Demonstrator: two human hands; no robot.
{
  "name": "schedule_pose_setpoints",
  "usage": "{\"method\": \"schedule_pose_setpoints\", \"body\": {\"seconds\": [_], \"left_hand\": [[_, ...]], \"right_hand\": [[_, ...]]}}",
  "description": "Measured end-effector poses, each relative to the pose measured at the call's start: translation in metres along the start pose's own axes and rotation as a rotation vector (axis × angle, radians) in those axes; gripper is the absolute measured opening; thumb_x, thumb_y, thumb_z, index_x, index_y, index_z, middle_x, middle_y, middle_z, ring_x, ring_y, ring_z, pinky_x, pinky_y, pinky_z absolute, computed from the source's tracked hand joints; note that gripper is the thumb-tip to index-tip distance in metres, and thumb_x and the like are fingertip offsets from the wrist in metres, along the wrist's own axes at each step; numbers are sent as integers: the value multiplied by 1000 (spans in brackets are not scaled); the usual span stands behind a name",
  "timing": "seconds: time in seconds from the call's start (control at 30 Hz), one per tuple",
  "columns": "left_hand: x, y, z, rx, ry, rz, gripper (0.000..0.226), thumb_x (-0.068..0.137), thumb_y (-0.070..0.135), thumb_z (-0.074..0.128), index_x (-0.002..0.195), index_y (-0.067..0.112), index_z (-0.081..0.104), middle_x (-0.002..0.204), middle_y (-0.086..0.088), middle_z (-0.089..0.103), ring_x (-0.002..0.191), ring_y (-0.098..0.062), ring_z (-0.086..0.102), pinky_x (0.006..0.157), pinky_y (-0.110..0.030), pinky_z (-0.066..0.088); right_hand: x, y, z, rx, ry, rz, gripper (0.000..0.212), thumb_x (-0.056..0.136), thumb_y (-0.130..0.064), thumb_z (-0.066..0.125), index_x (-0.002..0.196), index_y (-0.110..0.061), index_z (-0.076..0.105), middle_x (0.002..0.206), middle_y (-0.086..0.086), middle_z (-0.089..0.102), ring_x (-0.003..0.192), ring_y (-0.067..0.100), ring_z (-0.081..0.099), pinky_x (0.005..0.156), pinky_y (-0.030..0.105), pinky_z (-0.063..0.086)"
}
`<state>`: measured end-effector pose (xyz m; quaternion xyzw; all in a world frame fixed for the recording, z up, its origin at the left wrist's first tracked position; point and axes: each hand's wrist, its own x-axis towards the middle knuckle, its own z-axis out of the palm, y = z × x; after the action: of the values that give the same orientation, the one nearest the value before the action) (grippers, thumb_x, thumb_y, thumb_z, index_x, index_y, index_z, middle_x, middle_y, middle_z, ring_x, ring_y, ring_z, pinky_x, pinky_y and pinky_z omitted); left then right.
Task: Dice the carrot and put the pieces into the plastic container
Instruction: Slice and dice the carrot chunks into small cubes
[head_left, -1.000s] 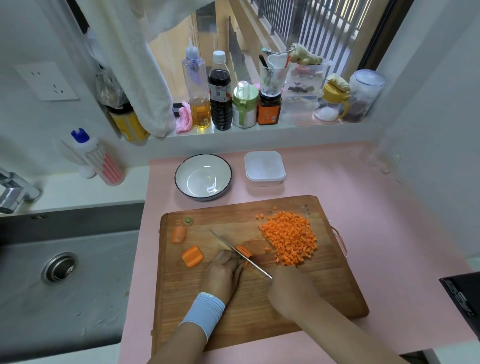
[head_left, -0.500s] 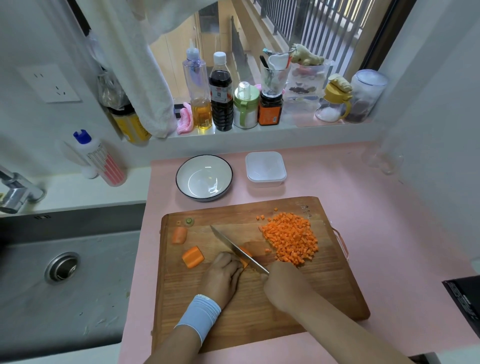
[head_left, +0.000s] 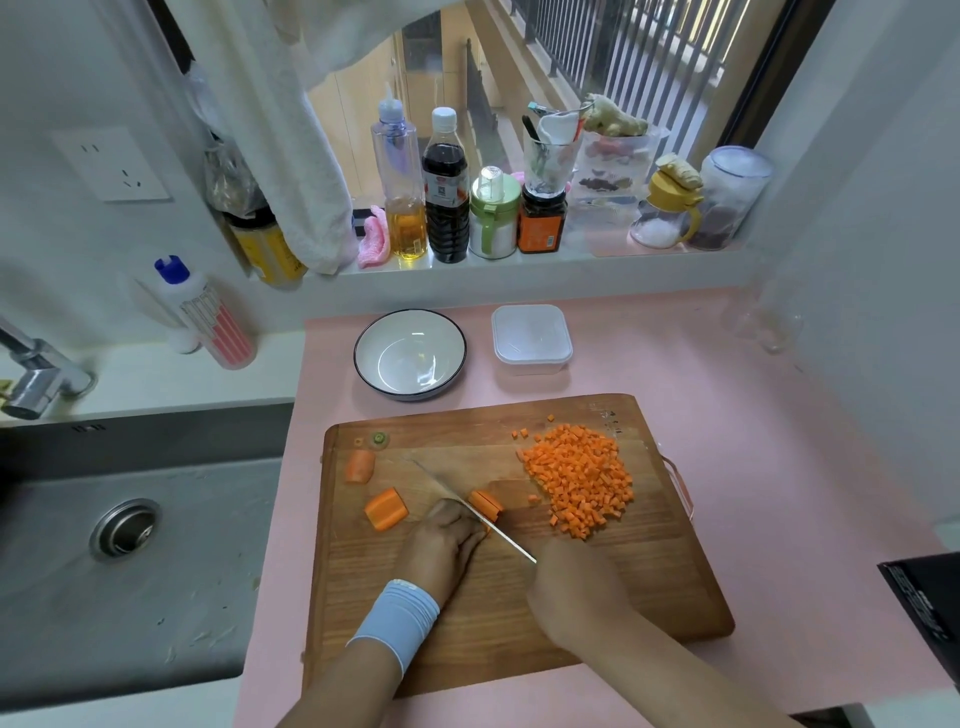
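On the wooden cutting board (head_left: 649, 587), my left hand (head_left: 441, 545) holds down a small carrot piece (head_left: 485, 504) with curled fingers. My right hand (head_left: 571, 587) grips the handle of a knife (head_left: 483, 517); its blade lies across that piece, tip pointing far left. A heap of diced carrot (head_left: 579, 478) sits on the board's far right. Two more carrot chunks lie to the left, one (head_left: 386, 509) near my left hand and one (head_left: 359, 466) by the board's edge. The plastic container (head_left: 531, 338) stands behind the board with its lid on.
A white bowl (head_left: 410, 353) with a dark rim stands left of the container on the pink counter (head_left: 779, 467). The steel sink (head_left: 124, 545) lies to the left. Bottles and jars line the windowsill (head_left: 519, 260). A black object (head_left: 924, 597) pokes in at the right edge.
The knife rose with its blade tilted half a second ago, and now lies down through the carrot piece again. My left hand stays on the piece.
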<state>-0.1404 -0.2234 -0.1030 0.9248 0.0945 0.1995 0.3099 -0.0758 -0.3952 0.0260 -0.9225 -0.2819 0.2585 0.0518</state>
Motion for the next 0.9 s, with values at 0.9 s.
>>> {"method": "schedule_pose_setpoints", "body": {"seconds": [0.9], "left_hand": [[1, 3, 3, 69, 46, 93, 26, 92, 23, 53, 79, 10, 70, 82, -1, 62, 87, -11, 51, 81, -16, 42]], "right_hand": [[26, 1, 9, 197, -79, 33, 18, 99, -29, 52, 86, -20, 62, 97, 7, 69, 91, 28, 67, 67, 29, 45]]}}
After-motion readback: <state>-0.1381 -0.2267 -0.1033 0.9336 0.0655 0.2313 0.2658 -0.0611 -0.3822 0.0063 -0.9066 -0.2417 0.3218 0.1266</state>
